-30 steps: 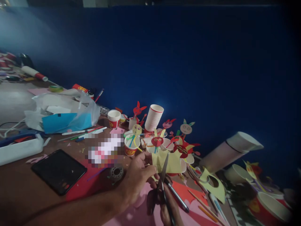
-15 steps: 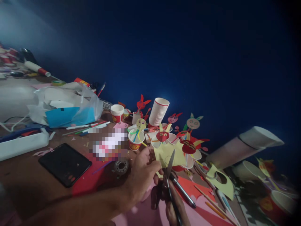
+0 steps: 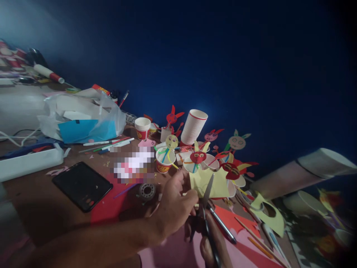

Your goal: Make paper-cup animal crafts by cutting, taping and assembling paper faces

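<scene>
Between thumb and fingers my left hand point(image 3: 177, 201) pinches a pale yellow sheet of paper point(image 3: 217, 181) by its left edge. A drawn line shows faintly on the sheet. My right hand point(image 3: 213, 238) is wrapped round the handles of a pair of scissors point(image 3: 208, 191), its blades pointing up across the paper. Part of the lower blade is hidden, so the exact cut cannot be made out. Below the hands lie pink paper point(image 3: 173, 249) and orange-red paper point(image 3: 245, 222). Just right of the scissors rests a silver-and-black pen point(image 3: 223, 225).
Behind the paper stand paper cups with cut-out animal faces point(image 3: 198, 156) and a tall cup stack point(image 3: 194, 126). A black tablet-like slab point(image 3: 82, 186) and a tape roll point(image 3: 147, 191) lie left. A plastic bag point(image 3: 111, 115) sits farther back. Right stands a leaning white cylinder point(image 3: 295, 173).
The whole scene has shifted a little to the right in the view, as the camera turned. Both hands keep their hold on the paper and the scissors.
</scene>
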{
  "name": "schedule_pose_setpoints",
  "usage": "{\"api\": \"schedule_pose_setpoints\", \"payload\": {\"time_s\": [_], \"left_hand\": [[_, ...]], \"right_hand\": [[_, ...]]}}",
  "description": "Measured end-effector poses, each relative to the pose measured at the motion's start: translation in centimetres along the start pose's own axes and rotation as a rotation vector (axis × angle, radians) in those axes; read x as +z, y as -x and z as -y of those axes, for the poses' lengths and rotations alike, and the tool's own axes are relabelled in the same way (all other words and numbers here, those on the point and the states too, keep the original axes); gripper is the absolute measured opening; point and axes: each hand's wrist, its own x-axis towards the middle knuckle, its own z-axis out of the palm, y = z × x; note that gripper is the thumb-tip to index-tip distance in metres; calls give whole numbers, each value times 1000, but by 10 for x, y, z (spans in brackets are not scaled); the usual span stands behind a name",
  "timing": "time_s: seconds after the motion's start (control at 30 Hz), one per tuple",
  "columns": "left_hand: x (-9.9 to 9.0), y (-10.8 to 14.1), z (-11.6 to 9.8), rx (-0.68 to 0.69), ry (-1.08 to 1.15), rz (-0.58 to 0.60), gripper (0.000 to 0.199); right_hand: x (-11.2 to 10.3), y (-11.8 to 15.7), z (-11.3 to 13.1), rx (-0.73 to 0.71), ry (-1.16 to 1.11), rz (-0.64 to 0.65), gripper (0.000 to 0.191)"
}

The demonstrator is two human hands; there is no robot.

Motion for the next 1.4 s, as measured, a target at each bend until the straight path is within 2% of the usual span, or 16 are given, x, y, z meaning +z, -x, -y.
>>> {"api": "schedule_pose_setpoints", "payload": {"time_s": [0.43, 0.73, 1.0, 1.23, 1.4], "left_hand": [[0, 1, 5, -11, 34, 15, 24], [-1, 0, 4, -29, 23, 28, 21], [-1, -2, 1, -35, 13, 30, 22], [-2, -2, 3, -21, 11, 55, 16], [-1, -1, 0, -31, 22, 53, 17]], "right_hand": [[7, 3, -1, 54, -55, -52, 47], [8, -1, -18, 5, -194, 4, 49], [4, -1, -7, 24, -167, 67, 44], [8, 1, -1, 38, -201, 1, 41], [9, 0, 3, 36, -172, 18, 43]]}}
